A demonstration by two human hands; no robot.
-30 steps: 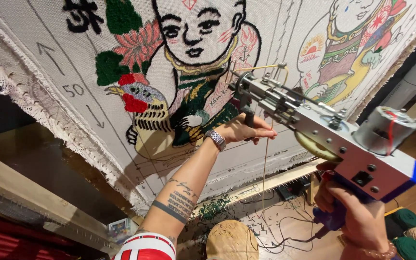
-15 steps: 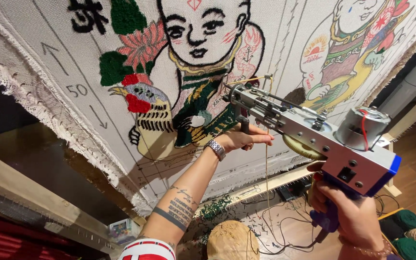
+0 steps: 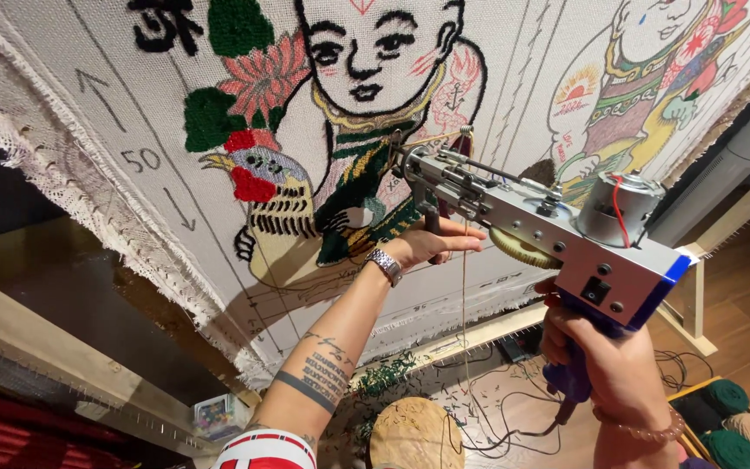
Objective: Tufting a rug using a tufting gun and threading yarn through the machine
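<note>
Cloth [image 3: 132, 113], stretched taut on a wooden frame [image 3: 36, 334], fills the upper view; it looks woven, springy and soft, with tufted colour patches. Tufting gun [image 3: 557, 239] sits against it, nose touching the cloth near the green patch. Gun judged heavy, rigid, metal-bodied, with an exposed motor [image 3: 609, 208] and gear; best held by its two handles. Right hand [image 3: 592, 356] is wrapped round the rear blue grip. Left hand [image 3: 431, 243] is closed on the front handle. Yarn [image 3: 465, 295] hangs slack below, light and limp.
</note>
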